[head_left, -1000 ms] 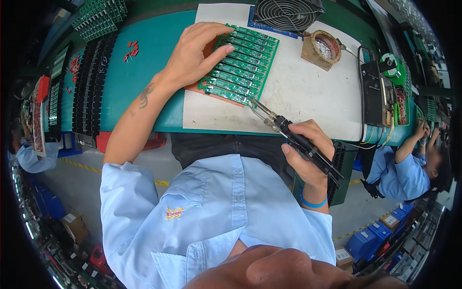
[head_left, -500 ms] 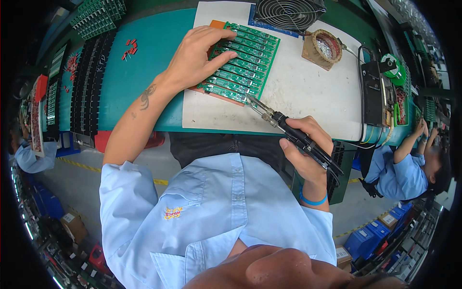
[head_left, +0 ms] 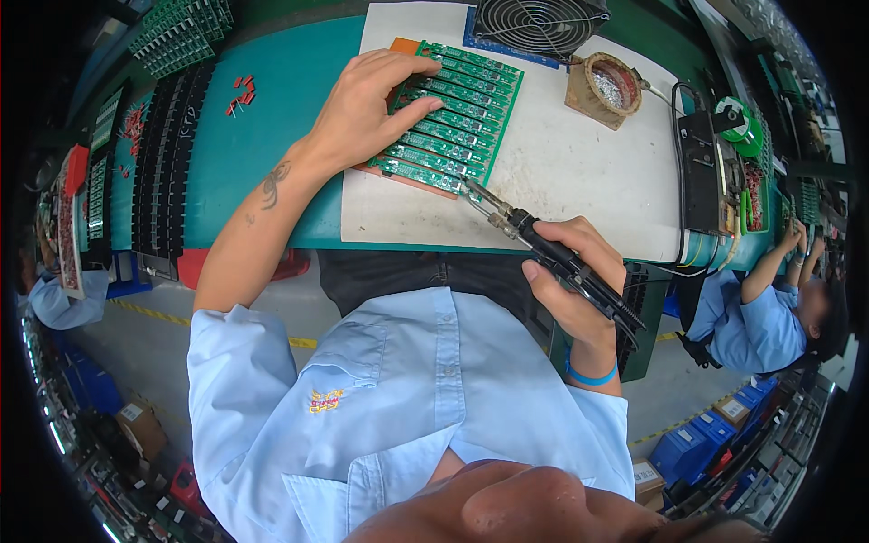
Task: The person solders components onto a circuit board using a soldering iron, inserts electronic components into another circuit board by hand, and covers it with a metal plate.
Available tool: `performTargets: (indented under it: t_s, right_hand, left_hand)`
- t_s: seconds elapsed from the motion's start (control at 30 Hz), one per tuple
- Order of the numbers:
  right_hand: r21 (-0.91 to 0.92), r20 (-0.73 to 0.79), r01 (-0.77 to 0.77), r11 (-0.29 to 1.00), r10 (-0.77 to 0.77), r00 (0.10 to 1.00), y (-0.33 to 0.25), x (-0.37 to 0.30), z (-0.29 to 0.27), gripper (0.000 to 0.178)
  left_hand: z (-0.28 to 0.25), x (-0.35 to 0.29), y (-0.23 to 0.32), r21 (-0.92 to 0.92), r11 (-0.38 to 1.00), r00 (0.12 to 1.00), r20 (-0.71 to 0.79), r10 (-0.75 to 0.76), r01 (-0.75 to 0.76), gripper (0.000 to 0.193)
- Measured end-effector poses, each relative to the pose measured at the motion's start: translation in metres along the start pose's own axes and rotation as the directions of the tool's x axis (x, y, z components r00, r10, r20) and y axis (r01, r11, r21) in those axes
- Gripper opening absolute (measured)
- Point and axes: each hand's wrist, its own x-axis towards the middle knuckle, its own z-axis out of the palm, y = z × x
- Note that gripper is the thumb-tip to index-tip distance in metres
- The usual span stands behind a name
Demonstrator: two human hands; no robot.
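Observation:
A green circuit board panel (head_left: 478, 118), split into several narrow strips, lies on an orange-brown backing board (head_left: 405, 44). My left hand (head_left: 362, 109) holds the panel at its left side, with thumb and index finger stretched over the strips and the other fingers curled. In my right hand (head_left: 584, 285) is a black soldering iron (head_left: 549, 242) with a thin metal tube alongside its tip. The tip meets the panel's near edge at the lower right; whether it touches a joint is too small to tell.
White paper (head_left: 579, 181) covers part of the green mat (head_left: 262, 136). Behind stand a black fan (head_left: 543, 25) and a tip-cleaning pot (head_left: 608, 89). A black soldering station (head_left: 701, 172) and green solder spool (head_left: 744, 136) are right; small red parts (head_left: 241, 95) and black strips (head_left: 167, 163) left.

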Motion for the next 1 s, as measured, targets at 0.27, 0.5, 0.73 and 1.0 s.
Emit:
performTargets:
  t_s: [0.27,0.5,0.73,1.0]
  right_hand:
    - [-0.003,-0.016,-0.005,1.0,0.005,1.0,-0.002,0.002,-0.007,0.043]
    - [-0.012,-0.008,-0.022,1.0,0.022,1.0,0.002,0.005,-0.005,0.043]
    - [-0.028,-0.001,-0.014,1.0,0.014,1.0,0.004,0.009,-0.003,0.043]
    - [-0.032,0.006,-0.021,0.999,0.022,1.0,0.002,0.011,-0.002,0.043]
  left_hand:
    - [-0.001,-0.001,0.0,-0.002,1.0,1.0,0.007,-0.012,0.012,0.033]
    - [-0.001,0.0,0.002,-0.014,1.0,1.0,0.008,-0.027,0.027,0.032]
    - [-0.002,0.0,0.005,-0.018,1.0,1.0,0.002,-0.013,0.014,0.032]
    - [-0.002,0.001,0.004,-0.023,1.0,1.0,0.001,-0.011,0.011,0.031]
